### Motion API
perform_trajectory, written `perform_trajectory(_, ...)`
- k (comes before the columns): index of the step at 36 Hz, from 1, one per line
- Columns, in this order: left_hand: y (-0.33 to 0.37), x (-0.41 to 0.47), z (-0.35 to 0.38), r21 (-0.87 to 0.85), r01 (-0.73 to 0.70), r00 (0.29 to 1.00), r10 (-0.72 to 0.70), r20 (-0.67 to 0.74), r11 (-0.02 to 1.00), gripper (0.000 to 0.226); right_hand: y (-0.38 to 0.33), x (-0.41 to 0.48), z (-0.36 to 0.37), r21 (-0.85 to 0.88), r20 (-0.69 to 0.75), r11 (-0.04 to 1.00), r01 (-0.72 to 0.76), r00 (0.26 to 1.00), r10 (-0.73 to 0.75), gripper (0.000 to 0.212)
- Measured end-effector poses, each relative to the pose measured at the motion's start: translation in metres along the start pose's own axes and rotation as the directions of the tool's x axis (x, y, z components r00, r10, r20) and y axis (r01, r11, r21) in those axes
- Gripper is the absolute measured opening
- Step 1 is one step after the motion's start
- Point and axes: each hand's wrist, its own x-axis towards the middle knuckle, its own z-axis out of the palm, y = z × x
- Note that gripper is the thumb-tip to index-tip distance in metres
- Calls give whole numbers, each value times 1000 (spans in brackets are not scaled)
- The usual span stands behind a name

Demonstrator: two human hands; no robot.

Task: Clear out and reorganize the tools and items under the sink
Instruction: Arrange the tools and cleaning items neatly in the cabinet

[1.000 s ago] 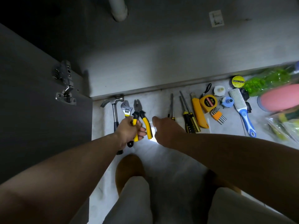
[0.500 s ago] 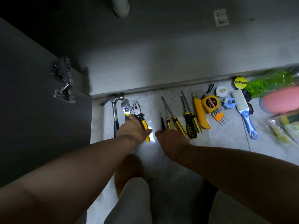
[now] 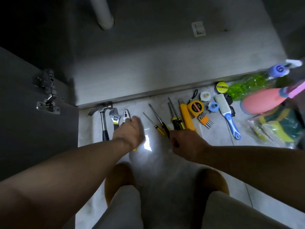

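Sets the pliers (image 3: 126, 115) down on the floor tile (image 3: 214, 146), just right of the wrench (image 3: 114, 117) and hammer (image 3: 103, 119), nose toward the cabinet. Rests the left hand (image 3: 130, 133) over the yellow handles, fingers seemingly laid forward along them rather than wrapped round, though blurred. Gripped these same pliers clear of the tile a second ago. Down and in line now, so probably done with that tool.

Fans two thin screwdrivers (image 3: 156, 123) apart in a gap holding only one a second ago. Curls the right hand (image 3: 186, 144) at their handle ends. Cannot tell whether pinching the black handle or merely nudging it.

Leaves the stouter screwdrivers (image 3: 175, 116), yellow knife (image 3: 186, 118), tape measure (image 3: 195, 106), hex keys (image 3: 205, 120) and brush (image 3: 227, 116) in the same row to the right. Points to sorting by kind on the tile, with putting back into the bare cabinet floor (image 3: 165, 63) not yet begun.

Reads "2m" on the tape measure, with a smaller line beneath too fine to make out. Reads what looks like "PVC TAPE" on the yellow label of the tape roll (image 3: 222, 87). Finds a single digit, 6 or 9, on the blue cap (image 3: 279, 69) far right. Cannot read the sticker (image 3: 198, 28) inside the cabinet.
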Motion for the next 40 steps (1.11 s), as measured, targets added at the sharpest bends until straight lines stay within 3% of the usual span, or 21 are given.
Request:
perform_trajectory(4,26,2,4,-45,-291,951,294,92,956,52,47,-27,-14,-81,77,992,-97,992,103,18)
perform_trajectory(9,49,5,24,-47,-404,903,407,139,913,71,96,-49,-23,-265,78,932,-248,958,276,20)
perform_trajectory(14,56,15,31,-50,-367,912,370,176,929,66,113,-45,-22,-302,137,880,-367,897,421,41)
perform_trajectory(18,55,18,32,-34,-364,922,365,127,931,58,104,-31,-19,-195,121,894,-403,895,430,35)
perform_trajectory(22,52,18,29,-22,-367,926,367,88,930,51,76,-13,-16,-156,-3,960,-231,972,233,17)
perform_trajectory(25,49,16,29,-30,-386,921,387,49,922,48,54,0,-13,-112,-40,988,-110,994,106,27)
perform_trajectory(30,46,14,29,-23,-375,927,374,-31,927,52,38,23,-11,-107,-71,966,-237,971,230,42)
perform_trajectory(34,46,17,31,11,-324,934,322,-152,946,40,36,35,-12,-161,-76,937,-311,950,302,27)
perform_trajectory(40,54,22,36,55,-127,990,130,-50,990,42,38,40,-12,-69,-5,923,-378,926,378,21)
